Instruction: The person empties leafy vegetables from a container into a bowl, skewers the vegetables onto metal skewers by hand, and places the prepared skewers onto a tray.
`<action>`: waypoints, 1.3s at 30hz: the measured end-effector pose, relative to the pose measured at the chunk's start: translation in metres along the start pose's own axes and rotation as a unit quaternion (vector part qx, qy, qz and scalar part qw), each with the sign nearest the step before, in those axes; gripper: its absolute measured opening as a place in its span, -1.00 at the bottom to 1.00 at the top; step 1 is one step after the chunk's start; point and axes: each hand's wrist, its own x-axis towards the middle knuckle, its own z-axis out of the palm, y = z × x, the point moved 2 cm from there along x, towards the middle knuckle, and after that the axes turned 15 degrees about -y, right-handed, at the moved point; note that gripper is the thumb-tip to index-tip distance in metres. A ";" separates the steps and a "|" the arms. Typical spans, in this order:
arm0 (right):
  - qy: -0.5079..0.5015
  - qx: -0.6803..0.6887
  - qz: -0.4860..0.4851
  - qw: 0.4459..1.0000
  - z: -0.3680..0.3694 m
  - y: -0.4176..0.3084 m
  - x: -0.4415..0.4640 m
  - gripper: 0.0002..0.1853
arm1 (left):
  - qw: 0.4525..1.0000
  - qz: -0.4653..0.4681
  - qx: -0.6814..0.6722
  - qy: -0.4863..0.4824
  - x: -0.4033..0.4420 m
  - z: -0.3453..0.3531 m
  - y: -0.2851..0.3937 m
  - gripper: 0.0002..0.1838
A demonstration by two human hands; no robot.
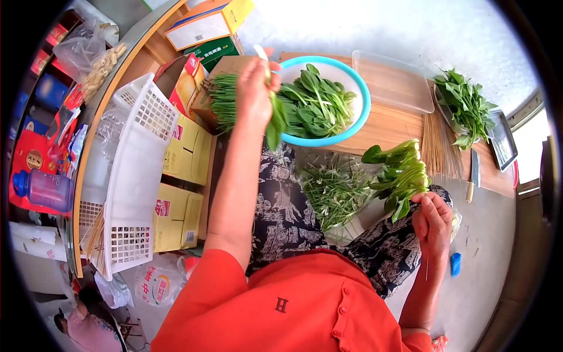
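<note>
My left hand is raised at the left side of the blue-rimmed basin, its fingers closed around a leafy green with a pale stem end. Inside the basin lie more leafy greens. At the right, over my knee, my right hand pinches a thin skewer whose lower end shows below the fingers. Several leafy greens are threaded in a row along its upper part, leaves pointing left. A bunch of chives is just left of my left hand.
A clear plastic tray, loose bamboo skewers, a knife and a heap of greens are on the wooden table. Trimmed greens lie between my knees. A white crate and yellow boxes stand left. A person is behind.
</note>
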 end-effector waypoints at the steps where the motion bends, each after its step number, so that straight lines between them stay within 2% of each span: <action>1: 0.004 -0.006 -0.001 1.000 -0.001 0.000 -0.001 -0.75 | 1.000 0.019 0.003 0.013 0.009 -0.015 0.009 -0.64; 4: 0.009 -0.012 0.006 1.000 -0.007 -0.001 0.000 -0.75 | 0.998 0.059 -0.015 0.035 0.035 -0.058 0.037 -0.70; 6: 0.026 -0.017 0.013 0.999 -0.008 -0.002 0.000 -0.76 | 0.998 0.060 -0.024 0.005 0.056 -0.091 0.047 -0.82; 10: 0.026 -0.032 0.017 0.999 -0.010 -0.005 0.001 -0.76 | 0.998 -0.022 -0.047 -0.040 0.095 -0.144 0.046 -0.80; 13: 0.024 -0.026 0.014 0.999 -0.011 -0.003 0.001 -0.75 | 0.983 -0.087 -0.157 -0.032 0.094 -0.123 0.039 -0.76; 16: 0.000 -0.029 0.009 1.000 -0.012 0.000 0.002 -0.73 | 0.939 -0.179 -0.290 -0.041 0.088 -0.112 0.008 -0.77; 19: 0.018 -0.020 0.029 0.999 -0.009 0.003 0.004 -0.73 | 0.971 -0.185 -0.134 -0.071 0.066 -0.084 -0.038 -0.80; 21: 0.015 -0.020 0.047 0.999 -0.009 0.009 0.004 -0.73 | 0.976 -0.199 -0.075 -0.044 0.033 -0.029 -0.055 -0.78; 23: -0.003 -0.008 0.050 0.999 -0.007 0.009 0.005 -0.74 | 0.959 -0.247 -0.137 -0.027 0.012 -0.002 -0.081 -0.77; 24: -0.008 -0.002 0.048 0.999 -0.005 0.007 0.006 -0.75 | 0.954 -0.243 -0.147 -0.099 0.004 0.004 -0.092 -0.73; 25: -0.010 0.002 0.042 0.999 -0.005 0.006 0.008 -0.75 | 0.957 -0.222 -0.138 -0.124 -0.006 0.024 -0.089 -0.76; 29: -0.005 0.010 0.035 0.999 -0.004 0.006 0.012 -0.77 | 0.959 -0.224 -0.126 -0.117 -0.025 0.068 -0.085 -0.80; 39: -0.028 0.010 0.024 0.999 0.005 0.006 0.011 -0.76 | 0.975 -0.152 0.041 -0.157 -0.042 0.111 -0.061 -0.85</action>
